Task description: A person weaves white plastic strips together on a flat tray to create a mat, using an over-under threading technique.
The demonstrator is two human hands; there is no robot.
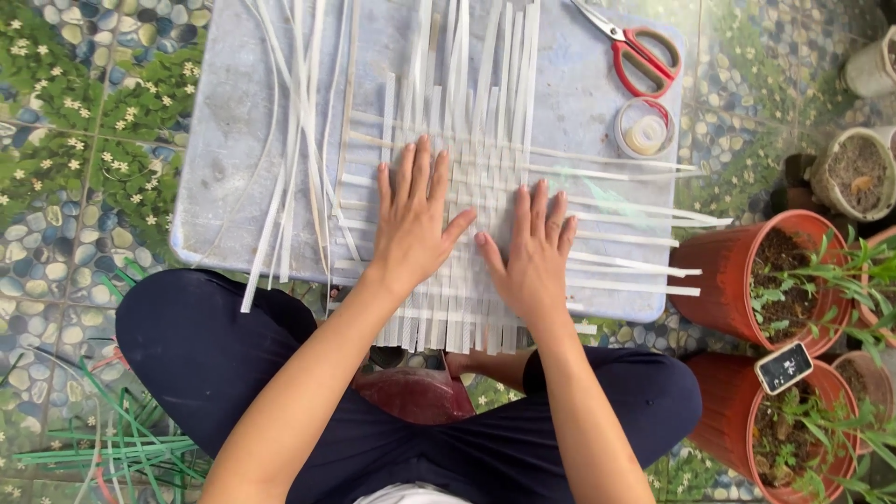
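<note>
Left hand (413, 219): spread flat, pressing the woven white strips (467, 196) on the bench (224, 140).
Right hand (534, 252): spread flat beside it, holding nothing.
Risk: lifting either hand could let loose strips slide apart.
Scissors (639, 51): beyond right hand.

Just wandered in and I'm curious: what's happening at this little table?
A seated person presses both hands flat on a woven mat of white strips lying on a pale board. The left hand and right hand lie side by side. Loose strips lie to the left; red scissors and a tape roll sit at the far right corner.
</note>
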